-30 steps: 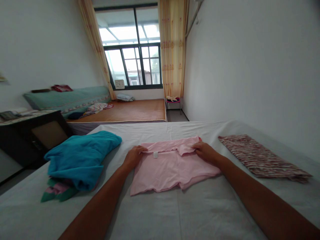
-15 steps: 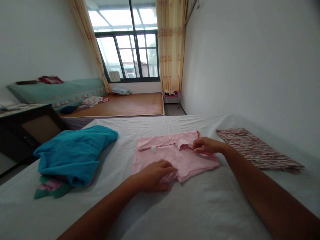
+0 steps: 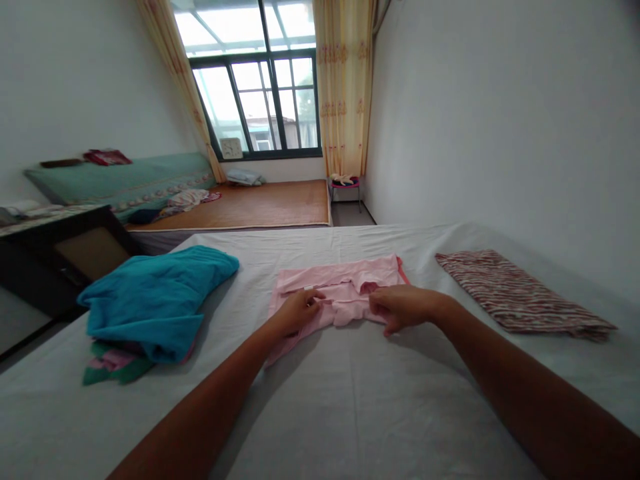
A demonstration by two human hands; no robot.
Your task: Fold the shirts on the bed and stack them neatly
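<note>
A pink garment (image 3: 345,272) lies partly folded on the white bed sheet (image 3: 350,400), with a bit of red trim at its right end. My left hand (image 3: 297,312) pinches its near layer, left of the middle, and partly covers a small white tag. On the right part of the same layer, my right hand (image 3: 403,307) has its fingers closed on the cloth. Between the two hands the near edge is turned up and bunched. The fingertips of my right hand are partly hidden from view.
A pile of clothes with a blue one (image 3: 155,300) on top lies at the left. A folded striped cloth (image 3: 520,293) lies at the right. Beyond the sheet are a brown mat bed (image 3: 270,203), a dark cabinet (image 3: 65,247) and a small stool (image 3: 345,183) by the wall.
Both hands have gripped the pink garment's near edge. The left moved away from me, the right slightly left and nearer; the near flap has been folded up toward the far side.
</note>
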